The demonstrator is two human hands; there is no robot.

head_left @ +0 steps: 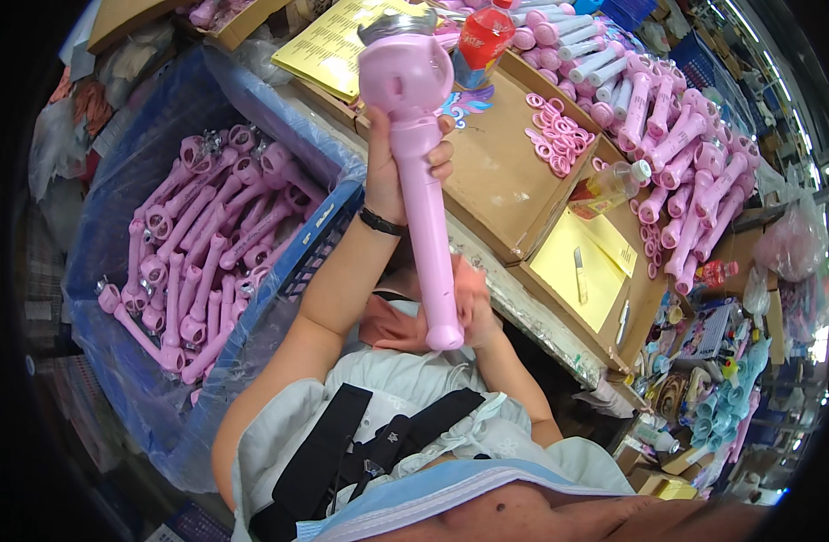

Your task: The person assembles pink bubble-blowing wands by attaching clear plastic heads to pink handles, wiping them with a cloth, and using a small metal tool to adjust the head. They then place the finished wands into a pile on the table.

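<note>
A pink toy wand [422,199] with a round hollow head and a silvery top stands nearly upright in front of me. My left hand [387,170] is closed around its neck, just under the head, the fingertips showing on the right side. By the wand's lower end is my right hand [478,316], slightly blurred and partly covered by a salmon-coloured cloth [392,323]. Its fingers are bunched in the cloth, which passes behind the wand's tube. Whether the cloth presses on the tube I cannot tell.
On my left, a blue plastic-lined crate [329,221] holds several similar wands. The bench's cardboard trays [487,167] hold pink rings [559,135], a drink bottle [609,188], yellow paper and a utility knife [580,275]. A red-labelled bottle [483,43] and piled wand parts [694,172] stand beyond.
</note>
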